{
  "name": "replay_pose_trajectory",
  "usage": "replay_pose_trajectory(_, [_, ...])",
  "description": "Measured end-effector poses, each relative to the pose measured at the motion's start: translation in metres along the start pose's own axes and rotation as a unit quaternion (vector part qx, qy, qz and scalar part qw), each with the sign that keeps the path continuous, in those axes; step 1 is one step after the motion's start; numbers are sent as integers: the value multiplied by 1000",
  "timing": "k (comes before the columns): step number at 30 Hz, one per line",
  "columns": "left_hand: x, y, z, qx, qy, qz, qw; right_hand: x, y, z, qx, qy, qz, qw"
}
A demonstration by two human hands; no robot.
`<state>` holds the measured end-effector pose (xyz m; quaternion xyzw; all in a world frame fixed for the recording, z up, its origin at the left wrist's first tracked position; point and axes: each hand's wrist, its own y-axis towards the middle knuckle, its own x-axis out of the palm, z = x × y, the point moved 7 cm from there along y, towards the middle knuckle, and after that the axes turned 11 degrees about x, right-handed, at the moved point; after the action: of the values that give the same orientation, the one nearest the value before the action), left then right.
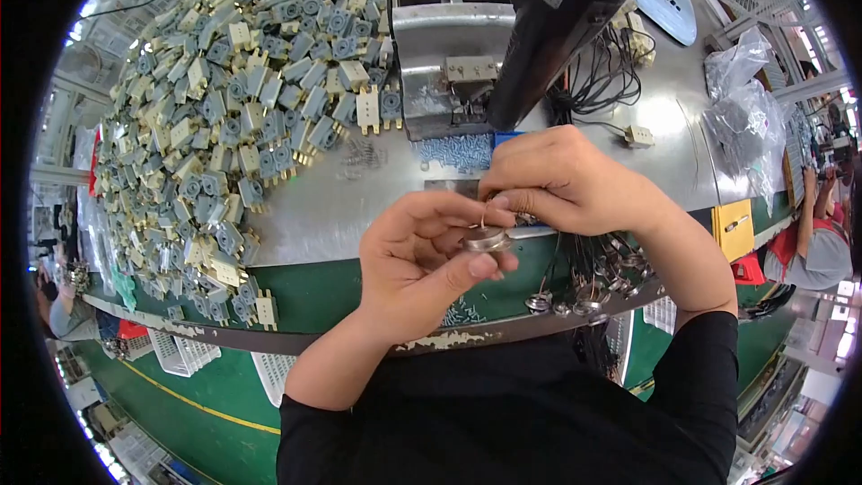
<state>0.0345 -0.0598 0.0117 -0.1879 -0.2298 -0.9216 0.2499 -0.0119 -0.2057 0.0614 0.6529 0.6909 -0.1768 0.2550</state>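
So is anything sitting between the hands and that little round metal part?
No. The left hand already pinches the round metal part with thumb and fingers, and the right hand touches it from above. Nothing visible lies between them.

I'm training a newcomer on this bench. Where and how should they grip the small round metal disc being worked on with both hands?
Probably by its rim, from the left and below. The round metal disc lies flat, and the left hand pinches its edge between thumb and fingers, leaving the top face open. A thin wire rises from that face toward the right hand, so coming from above would likely foul it.
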Motion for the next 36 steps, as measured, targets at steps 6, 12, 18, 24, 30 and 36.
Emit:
replay_pose_trajectory(6, [-25,0,-13,-81,-166,8,983,10,-3,0,-1,71,-23,997])
replay_pose_trajectory(12, [-25,1,-6,-187,-185,55,963,21,-8,4,-3,79,-15,997])
replay_pose_trajectory(18, [-47,12,-3,-174,-9,52,983,23,-3,9,-1,77,4,997])
replay_pose_trajectory(24, [-54,10,-17,-147,-91,78,982,23,0,10,66,46,43,996])
replay_pose_trajectory(30, [-44,8,-22,-264,-103,12,959,9,-4,-6,-46,-68,150,985])
replay_pose_trajectory(36, [-45,-10,-38,-285,-124,-43,950,6,-11,-11,-98,-132,170,972])
